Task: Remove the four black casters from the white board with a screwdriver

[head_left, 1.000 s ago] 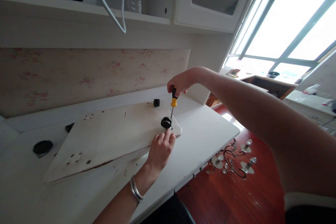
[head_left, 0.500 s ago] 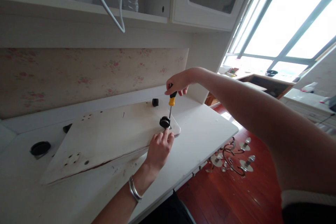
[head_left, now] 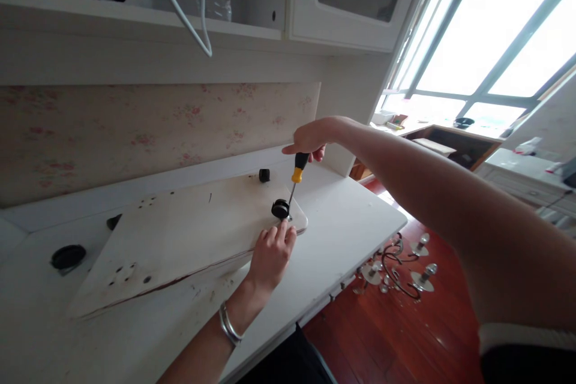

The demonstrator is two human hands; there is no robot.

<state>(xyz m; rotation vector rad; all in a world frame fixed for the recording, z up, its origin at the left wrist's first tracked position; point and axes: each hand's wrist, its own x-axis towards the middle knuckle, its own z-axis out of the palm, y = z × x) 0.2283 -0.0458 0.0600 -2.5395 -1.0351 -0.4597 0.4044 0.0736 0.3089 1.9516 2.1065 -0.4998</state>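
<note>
Gripping screwdriver (head_left: 297,175) by its black end: right hand (head_left: 310,137), fingers curled round the handle, index finger sticking out left. Shaft slants down to the base of the black caster (head_left: 280,209), near the board's (head_left: 193,234) right end. Left hand (head_left: 271,255): fingers close together, one fingertip at the caster base, palm over the near edge. Second caster (head_left: 264,175) stands at the far edge. Board lies on white surface (head_left: 346,216).
</note>
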